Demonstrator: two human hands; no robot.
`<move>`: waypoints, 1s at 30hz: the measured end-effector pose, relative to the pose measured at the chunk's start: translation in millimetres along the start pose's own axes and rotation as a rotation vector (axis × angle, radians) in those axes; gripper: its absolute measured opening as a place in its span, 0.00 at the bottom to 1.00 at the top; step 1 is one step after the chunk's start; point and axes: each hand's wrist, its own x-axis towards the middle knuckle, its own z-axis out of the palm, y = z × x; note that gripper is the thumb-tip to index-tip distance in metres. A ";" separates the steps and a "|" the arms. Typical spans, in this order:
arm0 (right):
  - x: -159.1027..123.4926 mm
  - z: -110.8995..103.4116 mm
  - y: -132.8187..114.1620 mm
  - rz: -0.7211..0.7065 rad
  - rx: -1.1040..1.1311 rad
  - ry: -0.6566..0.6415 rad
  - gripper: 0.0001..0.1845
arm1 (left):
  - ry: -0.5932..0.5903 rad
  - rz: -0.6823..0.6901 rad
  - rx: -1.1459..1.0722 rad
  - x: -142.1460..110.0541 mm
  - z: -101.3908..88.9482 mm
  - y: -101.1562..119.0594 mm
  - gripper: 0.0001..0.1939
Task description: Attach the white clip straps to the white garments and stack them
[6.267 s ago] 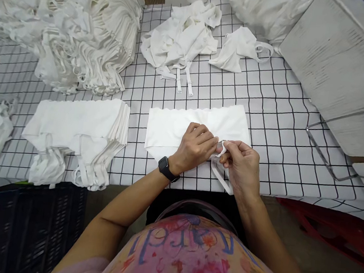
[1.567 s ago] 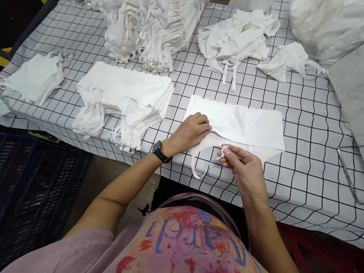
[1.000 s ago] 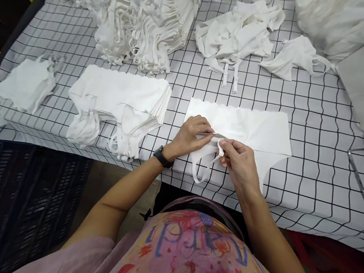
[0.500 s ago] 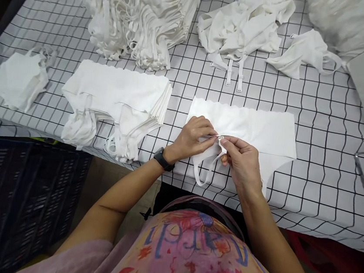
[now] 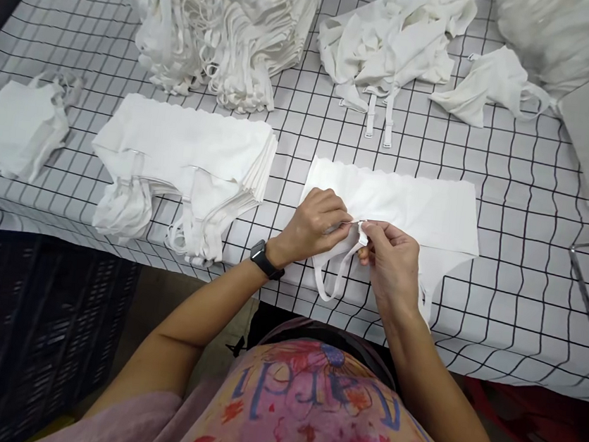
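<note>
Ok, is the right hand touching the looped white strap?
Touching: the head view shows the right hand pinching the end of the looped white strap between thumb and fingers.

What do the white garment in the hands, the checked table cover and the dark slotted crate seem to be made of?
White garment: soft, matt fabric, judging by its curling strap and faint creases; fibre unclear.
Checked table cover: cloth or thin vinyl, fairly dull; its grid lines ripple.
Dark slotted crate: likely moulded plastic, dullish, given regular slots.
</note>
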 end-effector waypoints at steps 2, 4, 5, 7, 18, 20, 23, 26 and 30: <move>-0.4 0.6 0.4 0.002 -0.014 -0.001 0.07 | 0.011 0.034 0.043 0.2 0.4 1.3 0.07; -0.8 1.2 1.1 0.005 -0.023 -0.004 0.07 | 0.018 0.061 0.090 0.1 0.7 3.1 0.08; -1.0 1.4 1.3 0.006 -0.026 -0.007 0.07 | 0.018 0.073 0.112 -0.2 0.8 4.1 0.09; -1.0 1.5 1.2 0.003 -0.036 -0.015 0.07 | 0.001 0.093 0.152 -1.1 0.9 5.8 0.10; 2.1 -3.1 -4.6 -0.007 -0.154 -0.027 0.07 | -0.063 0.154 0.214 -1.5 -0.6 7.6 0.12; 1.9 -1.4 -2.6 -0.016 -0.120 -0.017 0.07 | -0.056 0.150 0.207 -1.7 -0.4 7.2 0.11; 1.4 0.9 0.2 -0.026 -0.077 -0.005 0.07 | -0.046 0.151 0.197 -2.2 -0.3 6.7 0.11; 1.3 1.6 1.3 -0.021 -0.081 -0.016 0.08 | -0.044 0.153 0.194 -2.1 -0.5 6.7 0.11; 0.0 1.5 0.5 -0.008 -0.102 -0.046 0.07 | -0.058 0.143 0.191 -1.4 -1.4 6.5 0.12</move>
